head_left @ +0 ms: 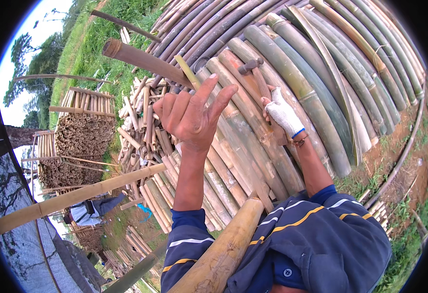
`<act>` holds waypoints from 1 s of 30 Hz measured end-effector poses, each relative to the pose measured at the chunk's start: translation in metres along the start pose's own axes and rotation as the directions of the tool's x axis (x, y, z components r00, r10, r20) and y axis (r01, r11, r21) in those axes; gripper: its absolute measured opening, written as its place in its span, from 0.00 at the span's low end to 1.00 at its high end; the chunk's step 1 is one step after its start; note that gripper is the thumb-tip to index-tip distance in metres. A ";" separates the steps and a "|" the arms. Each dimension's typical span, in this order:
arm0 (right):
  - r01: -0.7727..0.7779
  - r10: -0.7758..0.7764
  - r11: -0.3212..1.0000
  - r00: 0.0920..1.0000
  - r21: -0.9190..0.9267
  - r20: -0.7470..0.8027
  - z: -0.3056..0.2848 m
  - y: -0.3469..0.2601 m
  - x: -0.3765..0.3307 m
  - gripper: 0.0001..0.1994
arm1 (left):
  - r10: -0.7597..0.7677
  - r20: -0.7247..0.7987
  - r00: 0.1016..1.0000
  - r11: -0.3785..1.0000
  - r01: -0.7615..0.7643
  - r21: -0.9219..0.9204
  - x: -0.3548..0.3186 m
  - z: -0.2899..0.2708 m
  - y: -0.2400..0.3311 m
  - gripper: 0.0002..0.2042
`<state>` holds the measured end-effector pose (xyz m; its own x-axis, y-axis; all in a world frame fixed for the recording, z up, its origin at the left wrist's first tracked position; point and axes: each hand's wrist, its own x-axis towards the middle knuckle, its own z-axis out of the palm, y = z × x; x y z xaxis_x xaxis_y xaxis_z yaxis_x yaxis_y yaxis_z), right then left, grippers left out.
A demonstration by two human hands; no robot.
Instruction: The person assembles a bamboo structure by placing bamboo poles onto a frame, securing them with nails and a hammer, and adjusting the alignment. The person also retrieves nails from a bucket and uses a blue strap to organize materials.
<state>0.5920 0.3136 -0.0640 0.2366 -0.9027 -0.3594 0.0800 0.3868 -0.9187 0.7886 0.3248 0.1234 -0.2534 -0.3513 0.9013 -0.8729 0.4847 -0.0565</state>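
Note:
My left hand (189, 115) is bare and raised over the bamboo, with thumb and forefinger apart and the other fingers loosely bent; nothing shows in it. Just behind its fingertips a narrow yellow-green bamboo piece (186, 71) sticks up. My right hand (285, 113), in a white fingerless glove, is closed round the wooden handle of a hammer (257, 78), whose metal head points away from me. Beneath both hands lie thick bamboo poles (292, 80) side by side. A yellowish bamboo pole (224, 244) slants up in front of my chest.
A brown bamboo pole (145, 59) juts out at upper left, and a long pale one (82, 194) crosses the left side. Short cut bamboo (141, 112) is heaped beyond my left hand. Bundled stacks (84, 119) stand farther left, near a person (89, 211) and a grey tarp (23, 234).

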 end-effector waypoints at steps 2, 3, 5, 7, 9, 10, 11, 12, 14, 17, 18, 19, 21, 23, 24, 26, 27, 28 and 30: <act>0.009 -0.009 0.999 1.000 -0.031 -0.003 0.000 -0.002 -0.003 0.30 | -0.009 0.026 1.000 1.000 0.010 -0.006 0.002 -0.001 0.001 0.18; 0.011 -0.011 0.999 1.000 -0.046 -0.006 0.000 -0.003 -0.003 0.31 | -0.015 0.042 0.999 1.000 0.015 -0.009 0.003 -0.001 0.001 0.17; 0.053 -0.078 0.962 0.993 -0.266 -0.085 -0.001 0.003 -0.003 0.31 | -0.026 0.036 0.999 1.000 0.026 0.000 0.004 -0.001 0.002 0.17; 0.135 -0.286 0.800 0.942 -0.584 -0.174 -0.003 0.020 -0.003 0.30 | -0.033 0.000 0.999 0.999 0.033 -0.002 0.001 0.004 0.001 0.17; 0.174 -0.388 0.674 0.911 -0.718 -0.143 0.000 0.012 -0.012 0.30 | -0.057 0.037 0.998 0.998 0.057 0.005 -0.005 0.001 0.002 0.17; 0.188 -0.435 0.601 0.892 -0.777 -0.121 0.001 0.004 -0.017 0.30 | -0.071 0.055 0.996 0.997 0.071 0.008 -0.007 0.000 0.003 0.16; 0.215 -0.506 0.530 0.856 -0.820 -0.103 0.000 -0.006 -0.024 0.29 | -0.078 0.058 0.995 0.997 0.078 0.004 -0.009 -0.001 0.003 0.16; 0.242 -0.575 0.453 0.815 -0.858 -0.074 0.000 -0.020 -0.029 0.29 | -0.085 0.058 0.995 0.996 0.085 0.006 -0.010 -0.002 0.002 0.17; 0.405 -0.628 0.638 0.765 -0.655 -0.140 0.000 -0.066 -0.049 0.28 | -0.101 0.061 0.993 0.995 0.100 0.016 -0.013 -0.006 -0.001 0.17; 0.842 -0.799 0.531 0.462 -0.093 -0.385 0.013 -0.146 -0.099 0.31 | -0.114 0.057 0.992 0.993 0.113 0.024 -0.017 -0.008 -0.004 0.17; 0.971 -0.916 0.237 0.233 0.026 -0.326 0.000 -0.164 -0.114 0.33 | -0.134 0.054 0.990 0.991 0.132 0.028 -0.020 -0.011 -0.006 0.17; 0.968 -0.946 0.091 0.157 0.232 -0.283 -0.006 -0.179 -0.141 0.30 | -0.150 0.049 0.988 0.989 0.150 -0.002 -0.016 -0.006 -0.003 0.17; 0.718 -0.984 -0.099 0.030 0.688 -0.173 -0.010 -0.199 -0.185 0.24 | -0.200 0.047 0.979 0.979 0.201 -0.011 -0.024 -0.009 -0.003 0.16; -0.070 -0.996 -0.028 0.082 0.997 -0.022 -0.005 -0.200 -0.204 0.17 | -0.229 0.063 0.971 0.972 0.231 -0.040 -0.027 -0.010 -0.004 0.16; -0.343 -0.994 0.050 0.070 0.938 0.079 -0.006 -0.198 -0.214 0.18 | -0.234 0.067 0.970 0.971 0.237 -0.039 -0.031 -0.010 -0.006 0.16; -0.780 -0.969 0.177 -0.031 0.601 0.245 -0.012 -0.192 -0.233 0.21 | -0.240 0.087 0.967 0.969 0.244 -0.039 -0.034 -0.014 -0.012 0.14; -0.909 -0.948 0.218 -0.110 0.355 0.298 -0.015 -0.191 -0.239 0.23 | -0.426 0.045 0.903 0.894 0.428 -0.128 -0.035 -0.011 -0.015 0.13; -0.873 -0.948 0.239 -0.114 0.425 0.298 -0.020 -0.191 -0.242 0.23 | -0.598 0.023 0.802 0.778 0.587 -0.224 -0.036 -0.006 -0.021 0.12; -0.730 -0.967 0.215 -0.067 0.649 0.245 -0.019 -0.192 -0.233 0.24 | -0.828 0.024 0.561 0.529 0.794 -0.301 -0.020 -0.007 -0.038 0.15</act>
<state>0.5028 0.4464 0.1929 0.1440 -0.2678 0.9526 0.4728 0.8643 0.1715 0.8292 0.3187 0.1108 0.5703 -0.6177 0.5415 -0.5373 0.2182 0.8147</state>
